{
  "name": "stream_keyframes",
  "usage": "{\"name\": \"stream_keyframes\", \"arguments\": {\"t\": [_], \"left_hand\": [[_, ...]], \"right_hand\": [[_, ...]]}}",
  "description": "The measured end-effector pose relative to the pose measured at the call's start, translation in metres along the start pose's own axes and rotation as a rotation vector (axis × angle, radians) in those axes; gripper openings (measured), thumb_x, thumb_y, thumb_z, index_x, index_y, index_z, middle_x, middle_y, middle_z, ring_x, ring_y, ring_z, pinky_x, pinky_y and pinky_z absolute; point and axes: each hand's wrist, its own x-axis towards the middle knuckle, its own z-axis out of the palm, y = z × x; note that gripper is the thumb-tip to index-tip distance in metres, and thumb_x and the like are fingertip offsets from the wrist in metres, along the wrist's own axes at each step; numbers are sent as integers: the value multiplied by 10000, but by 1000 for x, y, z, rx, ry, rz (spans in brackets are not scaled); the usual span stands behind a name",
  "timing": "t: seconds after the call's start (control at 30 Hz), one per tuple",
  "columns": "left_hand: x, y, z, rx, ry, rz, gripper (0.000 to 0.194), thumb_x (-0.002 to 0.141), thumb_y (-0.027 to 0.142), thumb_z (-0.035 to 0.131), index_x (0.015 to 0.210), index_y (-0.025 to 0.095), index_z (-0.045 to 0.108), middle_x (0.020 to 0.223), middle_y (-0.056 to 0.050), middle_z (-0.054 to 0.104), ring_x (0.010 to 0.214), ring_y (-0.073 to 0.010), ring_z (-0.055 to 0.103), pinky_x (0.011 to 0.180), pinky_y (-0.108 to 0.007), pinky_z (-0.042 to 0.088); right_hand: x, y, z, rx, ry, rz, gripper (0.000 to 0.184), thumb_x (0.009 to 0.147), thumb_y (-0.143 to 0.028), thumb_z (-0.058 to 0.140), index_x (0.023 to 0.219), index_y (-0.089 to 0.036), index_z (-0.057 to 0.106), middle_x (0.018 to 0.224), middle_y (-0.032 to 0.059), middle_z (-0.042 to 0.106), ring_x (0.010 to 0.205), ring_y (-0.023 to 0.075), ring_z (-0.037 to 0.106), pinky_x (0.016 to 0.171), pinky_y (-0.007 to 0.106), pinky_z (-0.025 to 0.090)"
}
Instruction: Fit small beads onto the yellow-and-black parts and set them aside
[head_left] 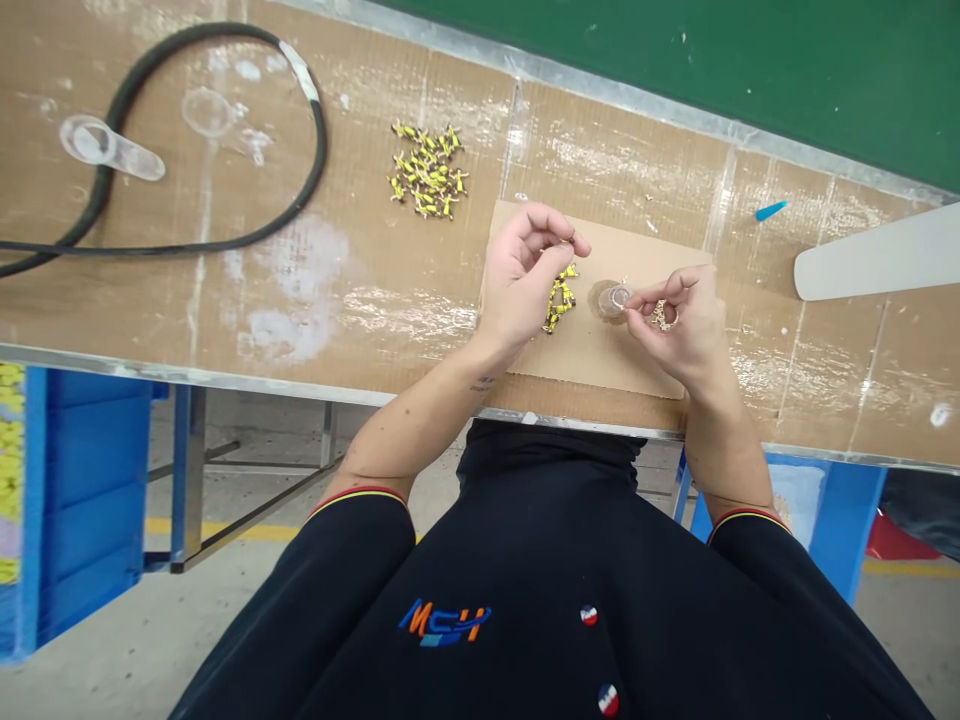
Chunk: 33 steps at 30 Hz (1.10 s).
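My left hand (525, 275) is raised over a cardboard sheet (626, 365), thumb and forefinger pinched on a tiny dark piece that I cannot make out. Beneath and beside it lie several small yellow-and-black figures (559, 305). A small clear cup (611, 300) stands on the sheet between my hands. Beside its rim, the thumb and fingertips of my right hand (690, 325) are pinched together; what they hold is too small to name. Small beige pieces (663, 315) show in the gap between that hand's thumb and fingers; I cannot tell whether they lie in the palm or below it.
A pile of similar yellow figures (427, 172) lies left of the sheet. Farther left are a black hose (324, 150) and a clear plastic tube (124, 152). At right sit a blue cap-like piece (770, 211) and a white cylinder (877, 252). Blue crates (94, 490) stand below the table edge.
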Motion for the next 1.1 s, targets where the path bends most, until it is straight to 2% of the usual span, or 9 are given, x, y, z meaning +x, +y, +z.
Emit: {"name": "stream_keyframes", "arguments": {"t": [0.13, 0.3, 0.4, 0.57, 0.67, 0.77, 0.93, 1.1], "left_hand": [[-2, 4, 1, -40, -6, 7, 157, 1051, 406, 558, 1048, 250, 569, 980, -31, 709, 995, -161, 758, 752, -295, 612], [-4, 4, 0, -37, -32, 9, 259, 1048, 491, 571, 1155, 256, 589, 1023, -42, 748, 1067, -180, 774, 773, -296, 622], [-6, 4, -1, -97, -75, -10, 314, 1028, 514, 601, 1172, 235, 617, 1060, -62, 773, 1061, -177, 773, 785, -292, 624], [-9, 13, 4, -378, -171, -195, 428, 861, 555, 811, 1056, 193, 691, 1047, -52, 796, 914, -121, 765, 750, -218, 609], [-13, 21, 10, -561, -246, -308, 424, 768, 498, 911, 974, 182, 718, 959, -22, 785, 815, -84, 742, 717, -185, 601], [-16, 26, 17, -685, -303, -357, 375, 734, 431, 949, 925, 188, 735, 841, 19, 748, 719, -60, 713, 671, -175, 598], [-20, 29, 19, -754, -361, -450, 365, 714, 396, 967, 925, 188, 755, 830, 19, 766, 692, -76, 736, 635, -183, 613], [-21, 33, 17, -758, -411, -507, 381, 715, 419, 962, 931, 171, 769, 808, 5, 782, 701, -98, 763, 646, -187, 642]], "right_hand": [[0, 3, 2, 38, -1, 21, 361, 820, -218, 731, 965, -284, 407, 824, -35, 761, 657, 155, 676, 585, 319, 517], [0, 2, 2, 67, -7, 11, 371, 812, -189, 742, 965, -279, 417, 825, -33, 746, 663, 146, 669, 587, 319, 517], [0, -1, 2, 189, 42, -28, 385, 837, -183, 738, 978, -286, 394, 829, -55, 724, 648, 123, 638, 589, 306, 515], [1, -2, 6, 478, 197, -135, 482, 865, -332, 814, 1027, -311, 361, 801, -85, 662, 624, 108, 622, 503, 268, 472], [2, -2, 10, 522, 243, -169, 502, 880, -443, 821, 1063, -325, 368, 791, -84, 638, 620, 117, 627, 500, 278, 508], [2, -4, 12, 525, 246, -187, 472, 914, -481, 788, 1084, -334, 374, 787, -86, 621, 613, 119, 619, 536, 300, 562], [1, -12, 15, 510, 258, -228, 405, 966, -489, 722, 1117, -340, 377, 794, -82, 605, 657, 134, 650, 599, 339, 616], [1, -18, 14, 495, 269, -282, 361, 986, -449, 702, 1120, -332, 388, 794, -78, 607, 672, 131, 660, 621, 334, 618]]}}
